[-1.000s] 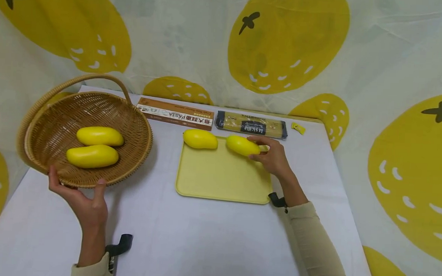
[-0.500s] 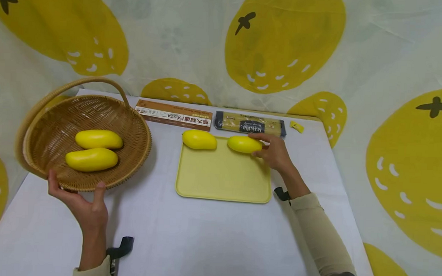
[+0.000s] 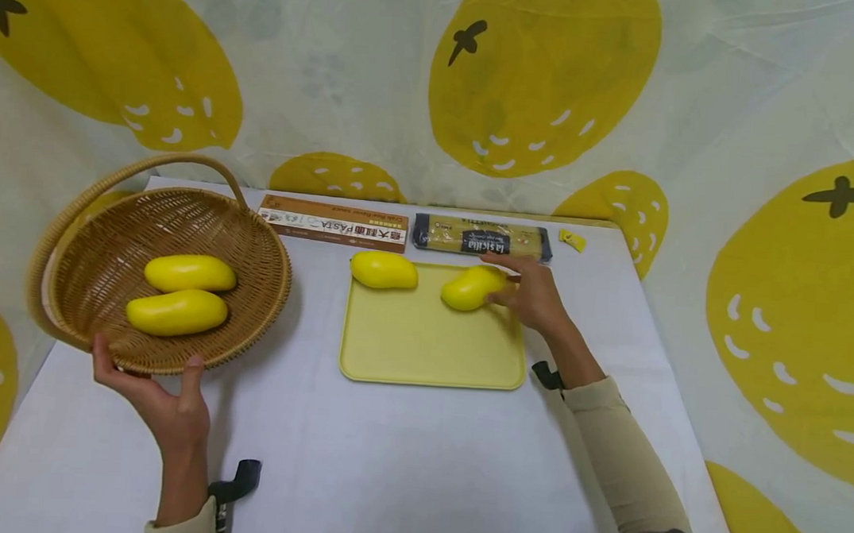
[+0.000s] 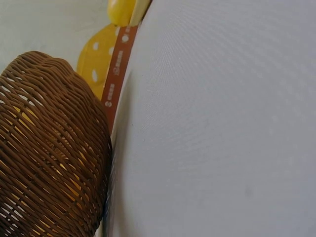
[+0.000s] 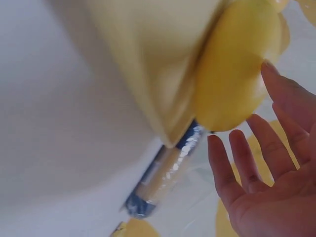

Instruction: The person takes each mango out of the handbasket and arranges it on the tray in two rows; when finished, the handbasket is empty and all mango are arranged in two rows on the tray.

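Observation:
A wicker basket [image 3: 260,323] with a tall arched handle is at the left, its opening tilted toward me. My left hand [image 3: 166,410] holds its near rim, the thumb at the edge and some fingers hidden beneath. Inside lie two yellow mangoes, an upper mango [image 3: 190,274] and a lower mango [image 3: 177,313]. On the pale yellow tray [image 3: 431,346], one mango [image 3: 384,270] sits at the far left corner. Another mango [image 3: 466,290] lies slanted near the far right. Beside its right end is my right hand [image 3: 535,297]; in the right wrist view the fingers are spread, one tip touching the mango [image 5: 234,69].
Behind the tray lie a brown pasta box [image 3: 336,223] and a spaghetti packet [image 3: 482,235]. A small yellow wrapper [image 3: 572,240] sits to their right. White cloth [image 3: 390,464] covers the table, and a lemon-print curtain [image 3: 364,73] hangs behind.
The mango by my right hand has turned, its left end swinging toward me, while the fingers have loosened around it. The basket and my left hand stay nearly in place.

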Demonstrator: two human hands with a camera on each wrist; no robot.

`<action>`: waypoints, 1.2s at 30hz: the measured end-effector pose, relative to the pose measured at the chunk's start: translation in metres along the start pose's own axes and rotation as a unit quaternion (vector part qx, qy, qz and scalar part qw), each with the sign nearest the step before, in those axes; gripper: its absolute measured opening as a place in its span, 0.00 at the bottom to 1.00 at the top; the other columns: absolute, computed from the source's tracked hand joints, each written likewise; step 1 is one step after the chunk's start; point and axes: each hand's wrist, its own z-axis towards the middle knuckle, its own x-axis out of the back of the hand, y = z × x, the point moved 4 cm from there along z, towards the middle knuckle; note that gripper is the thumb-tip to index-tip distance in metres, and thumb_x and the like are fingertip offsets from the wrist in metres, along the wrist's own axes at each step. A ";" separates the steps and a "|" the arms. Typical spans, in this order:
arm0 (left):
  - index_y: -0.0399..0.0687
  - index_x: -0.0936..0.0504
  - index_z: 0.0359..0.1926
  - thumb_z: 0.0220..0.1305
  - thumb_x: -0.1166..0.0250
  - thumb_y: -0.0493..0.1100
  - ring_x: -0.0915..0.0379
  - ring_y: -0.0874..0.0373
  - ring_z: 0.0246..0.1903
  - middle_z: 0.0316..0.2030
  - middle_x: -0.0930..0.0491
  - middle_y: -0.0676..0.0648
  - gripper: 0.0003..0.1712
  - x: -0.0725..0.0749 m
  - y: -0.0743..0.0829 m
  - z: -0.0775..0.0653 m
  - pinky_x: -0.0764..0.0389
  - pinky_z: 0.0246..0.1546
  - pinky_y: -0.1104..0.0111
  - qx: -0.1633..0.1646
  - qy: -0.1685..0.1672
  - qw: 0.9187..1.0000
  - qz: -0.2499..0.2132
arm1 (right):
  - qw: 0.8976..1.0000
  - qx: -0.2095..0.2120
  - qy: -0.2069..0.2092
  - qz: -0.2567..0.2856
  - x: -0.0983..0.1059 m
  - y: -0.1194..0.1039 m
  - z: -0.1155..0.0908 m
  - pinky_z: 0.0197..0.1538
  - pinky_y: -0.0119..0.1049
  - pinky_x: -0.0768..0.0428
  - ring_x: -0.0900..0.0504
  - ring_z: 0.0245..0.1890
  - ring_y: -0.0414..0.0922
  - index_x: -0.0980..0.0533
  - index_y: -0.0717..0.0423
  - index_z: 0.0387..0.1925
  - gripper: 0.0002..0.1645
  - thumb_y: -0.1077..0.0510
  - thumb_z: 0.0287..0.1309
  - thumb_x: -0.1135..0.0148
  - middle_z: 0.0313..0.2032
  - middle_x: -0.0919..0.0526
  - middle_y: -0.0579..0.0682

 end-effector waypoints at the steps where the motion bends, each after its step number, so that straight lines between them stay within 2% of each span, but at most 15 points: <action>1: 0.36 0.52 0.78 0.52 0.37 0.29 0.55 0.46 0.82 0.81 0.52 0.39 0.53 0.000 0.000 0.000 0.56 0.84 0.63 -0.001 -0.001 1.000 0.001 | 1.000 0.000 -0.001 -0.004 0.001 -0.002 -0.001 0.64 0.58 0.18 0.25 0.71 0.58 0.20 0.46 0.68 0.42 0.66 0.51 0.18 0.69 0.18 0.52; 5: 0.36 0.51 0.78 0.52 0.37 0.30 0.55 0.46 0.82 0.81 0.52 0.40 0.53 0.000 0.001 0.000 0.56 0.84 0.62 -0.004 -0.001 1.000 -0.003 | 1.000 -0.007 -0.015 -0.024 -0.002 -0.005 -0.002 0.67 0.58 0.21 0.25 0.70 0.59 0.19 0.47 0.67 0.39 0.64 0.52 0.18 0.70 0.19 0.53; 9: 0.36 0.51 0.78 0.52 0.37 0.29 0.55 0.45 0.82 0.81 0.51 0.41 0.54 0.000 0.000 -0.001 0.56 0.84 0.62 -0.004 0.000 1.000 -0.008 | 0.999 -0.022 -0.017 -0.040 -0.007 -0.003 0.000 0.65 0.58 0.20 0.23 0.67 0.60 0.17 0.48 0.65 0.37 0.62 0.52 0.18 0.68 0.18 0.55; 13: 0.36 0.51 0.79 0.52 0.37 0.29 0.55 0.45 0.82 0.81 0.51 0.40 0.54 0.000 0.000 -0.002 0.56 0.84 0.62 -0.004 -0.002 1.000 -0.006 | 0.998 -0.026 0.007 -0.050 -0.011 -0.002 0.004 0.60 0.56 0.18 0.19 0.58 0.59 0.16 0.50 0.63 0.36 0.59 0.50 0.15 0.63 0.14 0.55; 17: 0.37 0.51 0.78 0.53 0.36 0.30 0.54 0.45 0.81 0.81 0.52 0.39 0.53 0.000 0.000 -0.001 0.56 0.84 0.61 -0.004 -0.001 1.000 -0.012 | 0.996 -0.011 0.031 -0.081 -0.012 -0.005 0.008 0.57 0.55 0.22 0.20 0.52 0.57 0.16 0.51 0.62 0.38 0.54 0.47 0.13 0.57 0.12 0.54; 22: 0.36 0.51 0.78 0.53 0.35 0.32 0.55 0.45 0.82 0.81 0.52 0.39 0.54 0.001 0.001 -0.001 0.56 0.84 0.61 -0.006 0.000 1.000 -0.007 | 0.994 -0.009 0.044 -0.102 -0.014 -0.007 0.010 0.51 0.54 0.25 0.24 0.48 0.57 0.17 0.52 0.62 0.40 0.53 0.44 0.12 0.49 0.18 0.59; 26: 0.36 0.51 0.79 0.54 0.35 0.33 0.55 0.45 0.82 0.81 0.53 0.39 0.53 0.001 0.003 -0.001 0.57 0.84 0.61 -0.005 0.000 1.000 0.003 | 0.993 -0.014 0.043 -0.105 -0.015 -0.009 0.008 0.50 0.55 0.26 0.26 0.49 0.58 0.17 0.50 0.63 0.42 0.52 0.44 0.12 0.50 0.19 0.59; 30: 0.34 0.52 0.78 0.54 0.35 0.32 0.56 0.44 0.82 0.81 0.53 0.38 0.53 0.001 0.003 -0.001 0.57 0.84 0.61 -0.011 0.000 1.000 -0.001 | 0.993 -0.009 0.045 -0.106 -0.013 -0.017 0.005 0.53 0.57 0.26 0.26 0.53 0.59 0.18 0.48 0.64 0.41 0.51 0.46 0.13 0.54 0.18 0.60; 36: 0.31 0.52 0.78 0.53 0.34 0.31 0.57 0.43 0.82 0.81 0.53 0.36 0.55 0.001 -0.001 -0.002 0.56 0.84 0.62 -0.017 0.005 1.000 -0.022 | 0.994 0.040 0.069 -0.078 -0.008 -0.050 -0.003 0.58 0.56 0.22 0.24 0.61 0.58 0.18 0.47 0.64 0.39 0.51 0.49 0.14 0.61 0.17 0.56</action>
